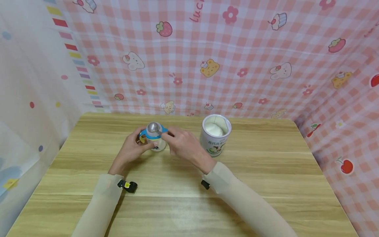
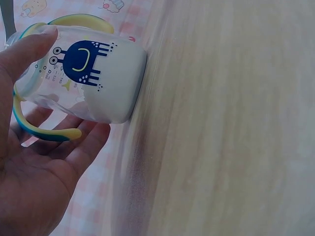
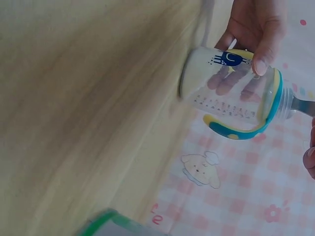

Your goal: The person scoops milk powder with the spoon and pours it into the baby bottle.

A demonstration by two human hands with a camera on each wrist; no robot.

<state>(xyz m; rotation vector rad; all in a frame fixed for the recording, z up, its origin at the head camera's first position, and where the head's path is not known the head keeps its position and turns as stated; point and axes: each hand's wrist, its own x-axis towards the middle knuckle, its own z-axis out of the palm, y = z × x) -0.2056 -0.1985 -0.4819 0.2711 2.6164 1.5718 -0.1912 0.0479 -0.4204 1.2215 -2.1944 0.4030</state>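
Observation:
A clear baby bottle point(image 2: 64, 105) with blue-and-yellow side handles and a dark blue crab print stands upright on the table, its lower part white with powder. My left hand point(image 1: 130, 149) grips it from the left, thumb on the near side and fingers behind. At the bottle's open mouth is a metal spoon point(image 1: 153, 127), its rounded bowl facing up in the head view. The spoon's handle is pinched by my right hand point(image 1: 186, 144), just right of the bottle. Whether powder is left in the spoon cannot be seen.
Right of the bottle stands an open white milk powder can point(image 1: 208, 140) with white powder inside. Both are toward the back of the wooden table point(image 1: 183, 210). A pink checked curtain point(image 1: 189, 65) hangs behind the table's far edge.

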